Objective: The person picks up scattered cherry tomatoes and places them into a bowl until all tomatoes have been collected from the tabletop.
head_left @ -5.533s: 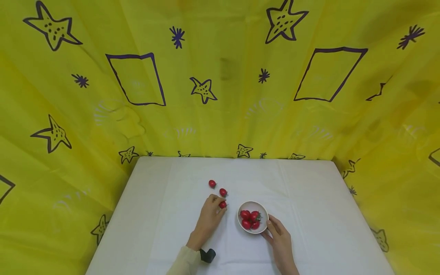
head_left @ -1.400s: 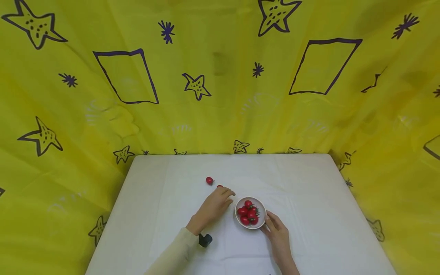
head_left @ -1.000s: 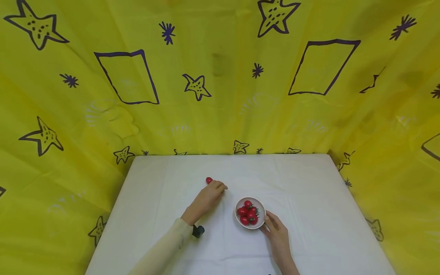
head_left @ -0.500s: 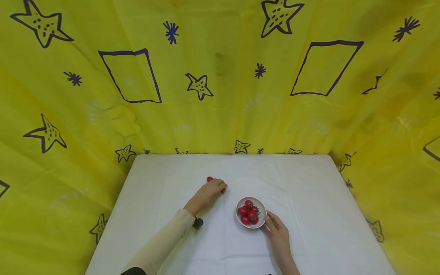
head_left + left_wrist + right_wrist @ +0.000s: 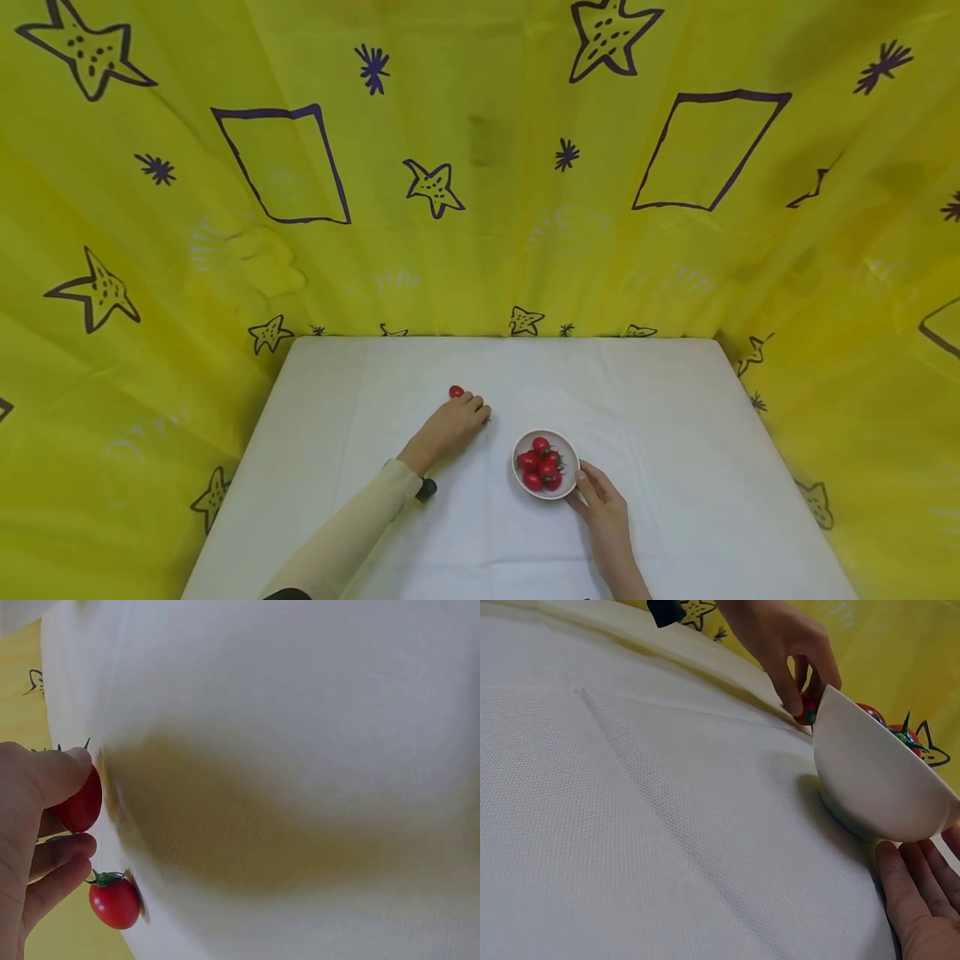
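My left hand (image 5: 446, 427) is over the cloth left of the bowl, pinching a red cherry tomato (image 5: 81, 801) between thumb and fingers, as the left wrist view shows. Just beyond the fingers, another cherry tomato (image 5: 115, 903) with a green stem lies on the cloth; in the head view it peeks out behind the knuckles. My right hand (image 5: 606, 510) holds a small white bowl (image 5: 877, 765) at its right side, thumb by the rim and fingers low against the wall. Several cherry tomatoes (image 5: 546, 468) are heaped inside the bowl.
A white cloth (image 5: 675, 433) covers the table. Yellow curtains (image 5: 480, 267) with drawn stars and frames enclose it at the back and sides. A dark wrist camera (image 5: 426, 489) sticks out from the left wrist close above the cloth.
A nearer cherry tomato on the cloth has gone and the bowl's heap has grown. My left hand has drawn back leftward from beside the bowl and taken hold of another tomato. The right hand stays put.
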